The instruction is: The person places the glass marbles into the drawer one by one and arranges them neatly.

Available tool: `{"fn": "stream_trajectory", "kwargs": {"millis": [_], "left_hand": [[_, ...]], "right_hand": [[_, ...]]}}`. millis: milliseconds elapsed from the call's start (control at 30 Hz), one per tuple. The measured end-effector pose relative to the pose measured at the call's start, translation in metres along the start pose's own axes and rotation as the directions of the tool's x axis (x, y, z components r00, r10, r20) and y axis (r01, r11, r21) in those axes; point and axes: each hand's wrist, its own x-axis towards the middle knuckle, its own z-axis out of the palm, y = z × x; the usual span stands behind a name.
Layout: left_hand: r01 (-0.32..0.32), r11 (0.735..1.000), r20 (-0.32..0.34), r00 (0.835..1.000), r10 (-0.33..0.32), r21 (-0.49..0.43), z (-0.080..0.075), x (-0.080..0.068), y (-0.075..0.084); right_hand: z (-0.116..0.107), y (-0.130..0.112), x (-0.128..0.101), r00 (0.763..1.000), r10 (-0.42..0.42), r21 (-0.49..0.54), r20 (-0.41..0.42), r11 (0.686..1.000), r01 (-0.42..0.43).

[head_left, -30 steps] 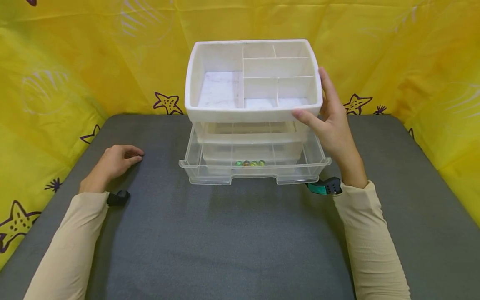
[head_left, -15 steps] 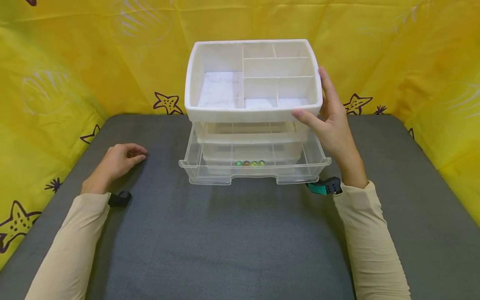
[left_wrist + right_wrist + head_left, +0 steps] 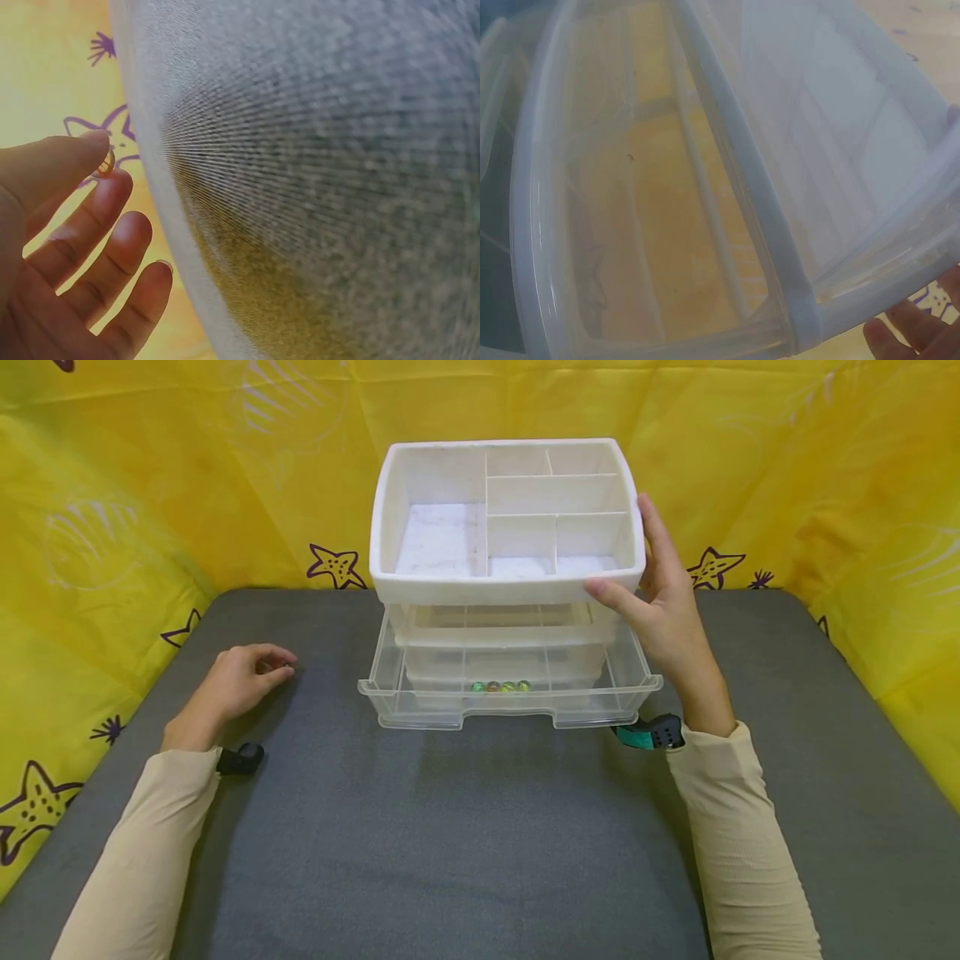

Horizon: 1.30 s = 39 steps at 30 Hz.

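Left hand, palm toward the camera, at the lower left of the view. The thumb and forefinger pinch a small, amber-tinted glass marble at their tips; the other 3 fingers lie relaxed and slightly spread below it. A grey woven fabric surface, blurred by closeness, fills the right side. Behind the hand hangs a yellow cloth with purple star drawings.

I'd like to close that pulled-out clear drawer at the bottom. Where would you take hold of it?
Take the bottom drawer at the notch in the middle of its front lip, coming from the front. That recess looks shaped as a finger pull, and being central it should slide the drawer straight. The marbles lie loose inside, so move it gently. The right hand already steadies the white organizer.
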Motion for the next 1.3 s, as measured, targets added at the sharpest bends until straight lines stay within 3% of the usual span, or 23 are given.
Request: {"fn": "stream_trajectory", "kwargs": {"millis": [400, 1067, 1300], "left_hand": [[-0.064, 0.998, -0.045, 0.997, 0.064, 0.009, -0.005, -0.002, 0.011], [-0.106, 0.994, -0.065, 0.992, 0.105, -0.014, -0.018, -0.008, 0.041], [-0.164, 0.986, -0.088, 0.983, 0.162, -0.011, -0.022, -0.008, 0.050]], "right_hand": [[0.000, 0.000, 0.000, 1.000, -0.011, 0.024, -0.002, 1.000, 0.011], [0.001, 0.001, 0.001, 1.000, -0.019, 0.044, 0.007, 0.999, 0.018], [0.001, 0.001, 0.000, 1.000, -0.009, 0.029, 0.005, 1.000, 0.009]]}}
